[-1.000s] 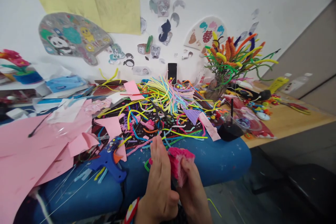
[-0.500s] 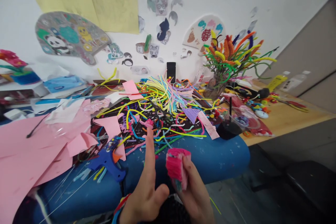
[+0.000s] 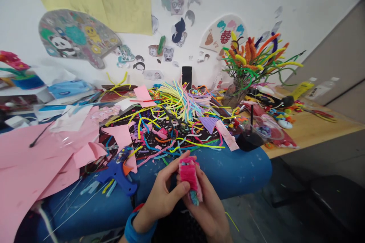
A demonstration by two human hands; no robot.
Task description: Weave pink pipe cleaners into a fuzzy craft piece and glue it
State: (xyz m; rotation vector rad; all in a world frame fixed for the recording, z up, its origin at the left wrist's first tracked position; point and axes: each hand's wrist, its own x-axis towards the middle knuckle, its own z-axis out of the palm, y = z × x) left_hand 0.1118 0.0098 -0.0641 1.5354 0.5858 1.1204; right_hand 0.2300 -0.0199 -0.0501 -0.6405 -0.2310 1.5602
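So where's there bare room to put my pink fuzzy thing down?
Probably best: the wooden tabletop, between the red packet and the red-handled tool. The blue cover is mostly bare between your right hand and the black cup, but its front curves down. The middle's crowded with fuzzy sticks.

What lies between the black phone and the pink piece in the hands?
Head view: from the phone to the pink piece come a pastel bundle of fuzzy stems, loose stems and the blue table edge.

Red "囍" character [image 3: 226,37] on the white fan [image 3: 216,42].
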